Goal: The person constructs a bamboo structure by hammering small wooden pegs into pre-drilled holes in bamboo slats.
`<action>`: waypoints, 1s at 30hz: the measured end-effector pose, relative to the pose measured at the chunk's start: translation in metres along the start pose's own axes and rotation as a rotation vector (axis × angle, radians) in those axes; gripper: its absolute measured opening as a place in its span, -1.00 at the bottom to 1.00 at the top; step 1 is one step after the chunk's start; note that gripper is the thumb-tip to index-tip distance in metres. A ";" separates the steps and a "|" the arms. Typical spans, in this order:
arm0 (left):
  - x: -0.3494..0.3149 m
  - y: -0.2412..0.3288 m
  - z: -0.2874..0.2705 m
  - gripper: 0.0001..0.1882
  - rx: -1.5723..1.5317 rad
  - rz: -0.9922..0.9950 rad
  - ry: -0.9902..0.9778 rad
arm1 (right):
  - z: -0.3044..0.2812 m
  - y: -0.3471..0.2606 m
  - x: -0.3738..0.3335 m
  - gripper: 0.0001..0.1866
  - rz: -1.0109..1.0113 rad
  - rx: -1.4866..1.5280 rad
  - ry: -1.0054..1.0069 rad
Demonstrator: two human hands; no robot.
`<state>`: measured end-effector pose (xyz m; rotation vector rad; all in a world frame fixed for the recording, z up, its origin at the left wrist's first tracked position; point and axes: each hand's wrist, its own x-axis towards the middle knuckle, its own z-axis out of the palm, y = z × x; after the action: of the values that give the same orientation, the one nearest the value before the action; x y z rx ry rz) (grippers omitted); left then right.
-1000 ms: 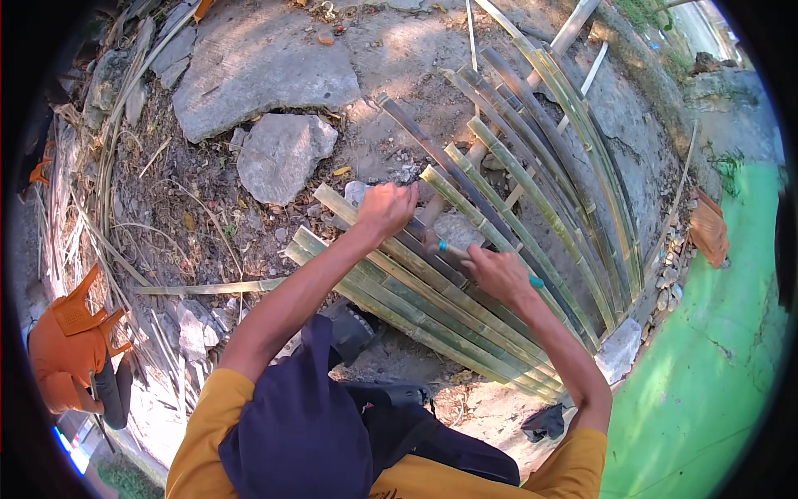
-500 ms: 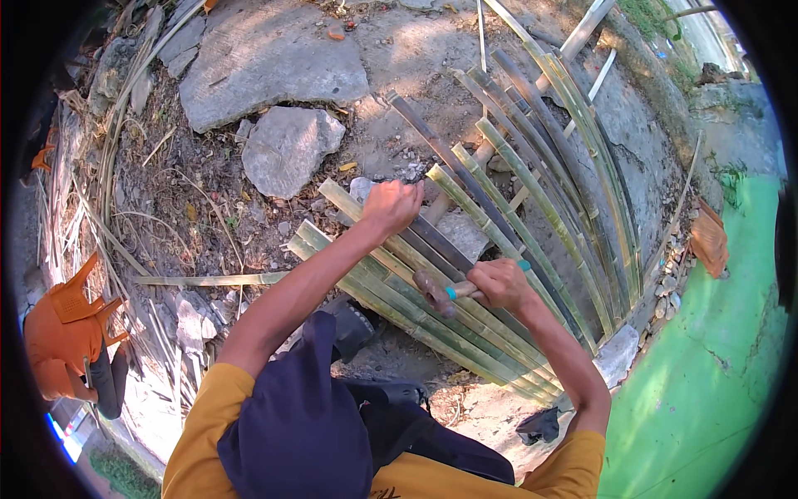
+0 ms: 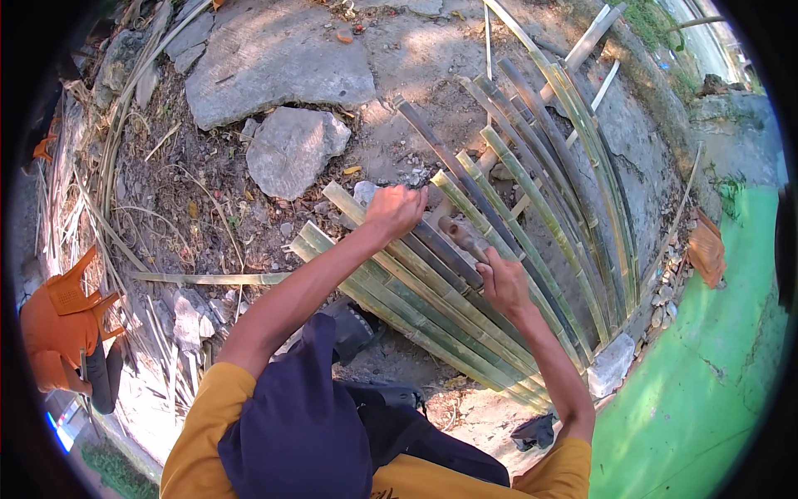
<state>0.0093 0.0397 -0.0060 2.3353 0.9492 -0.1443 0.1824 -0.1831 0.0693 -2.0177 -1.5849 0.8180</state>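
Ground: grey-brown, rough dirt and broken paving, bordered at the right by a bright green painted surface. Bamboo: one fan of long, split, green and dark bamboo strips, spread toward the top and drawn together at the lower right; we count this as the work in hand, set directly before the person. Slab: one broad, flat, grey stone slab, beyond the strips to the left. Pole: one round, pale wooden pole, running crosswise beneath the strips. Rock: one angular grey rock, below the slab.

Left hand: bare, fingers curled into a loose fist over the upper end of a dark bamboo strip; we cannot tell what, if anything, they pinch. Right hand: bare, fingers wrapped round one short-handled hammer with a dull brown metal head. We find the hammer above the strips, its head near the left hand but apart from it.

Hazards: we judge that a badly aimed swing could catch the left fingers, so close is the head. The strips could roll or slide if they lie loose on the rounded pole, a hard blow could split one along its grain, and raw edges could cut bare skin.
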 end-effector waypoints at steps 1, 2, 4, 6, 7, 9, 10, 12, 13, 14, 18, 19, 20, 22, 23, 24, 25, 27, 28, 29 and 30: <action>-0.001 0.004 -0.001 -0.35 -0.021 -0.008 0.013 | -0.004 -0.010 -0.005 -0.74 -0.040 0.079 0.093; 0.001 0.002 0.000 -0.35 -0.034 -0.017 0.031 | -0.002 -0.018 -0.007 -0.74 -0.041 0.079 0.094; 0.002 -0.002 0.000 -0.35 -0.034 0.003 -0.004 | 0.008 -0.034 -0.014 -0.71 0.033 0.258 0.242; 0.001 0.000 0.001 -0.39 0.012 -0.014 0.004 | 0.024 -0.057 -0.018 -0.66 0.190 0.430 0.245; 0.001 0.002 0.002 -0.39 0.015 0.009 -0.007 | 0.030 -0.073 -0.017 -0.65 0.386 0.723 0.284; 0.002 0.002 0.002 -0.48 -0.058 0.042 0.072 | 0.047 -0.086 -0.017 -0.62 0.633 1.111 0.373; 0.001 0.000 0.000 -0.48 -0.047 0.067 0.063 | 0.057 -0.086 -0.020 -0.62 0.635 1.121 0.402; -0.003 -0.001 0.000 -0.53 -0.105 0.205 0.083 | 0.076 -0.080 -0.027 -0.62 0.700 0.976 0.529; -0.007 -0.008 -0.001 -0.53 -0.091 0.221 0.077 | 0.087 -0.079 -0.029 -0.63 0.703 0.893 0.573; -0.012 -0.011 0.000 -0.56 -0.114 0.276 0.100 | 0.096 -0.079 -0.033 -0.63 0.711 0.895 0.596; -0.017 -0.005 -0.004 -0.61 -0.069 0.368 0.135 | 0.107 -0.086 -0.047 -0.68 0.741 0.933 0.833; -0.020 -0.006 -0.005 -0.61 -0.071 0.381 0.131 | 0.110 -0.090 -0.050 -0.69 0.760 0.971 0.868; -0.023 -0.007 -0.005 -0.61 -0.057 0.366 0.129 | 0.112 -0.094 -0.051 -0.69 0.761 0.968 0.881; -0.029 -0.009 -0.005 -0.61 -0.043 0.362 0.126 | 0.117 -0.101 -0.053 -0.70 0.775 0.950 0.922; -0.031 -0.009 -0.004 -0.61 -0.057 0.356 0.148 | 0.119 -0.103 -0.053 -0.70 0.775 0.948 0.933; -0.032 -0.010 -0.003 -0.60 -0.070 0.349 0.172 | 0.120 -0.105 -0.054 -0.70 0.784 0.874 0.925; -0.033 -0.008 -0.006 -0.60 -0.070 0.355 0.171 | 0.121 -0.107 -0.054 -0.69 0.794 0.802 0.913; -0.035 -0.005 -0.012 -0.60 -0.081 0.370 0.182 | 0.124 -0.110 -0.051 -0.71 0.781 0.689 0.903; -0.035 -0.002 -0.014 -0.60 -0.084 0.374 0.182 | 0.126 -0.111 -0.050 -0.72 0.768 0.575 0.888; -0.035 0.001 -0.017 -0.60 -0.084 0.382 0.174 | 0.127 -0.111 -0.050 -0.72 0.768 0.571 0.891; -0.035 0.004 -0.019 -0.59 -0.085 0.391 0.167 | 0.129 -0.111 -0.049 -0.70 0.751 0.520 0.867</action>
<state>-0.0158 0.0277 0.0223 2.4293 0.5444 0.2476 0.0074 -0.2052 0.0585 -2.0872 -0.1093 0.3918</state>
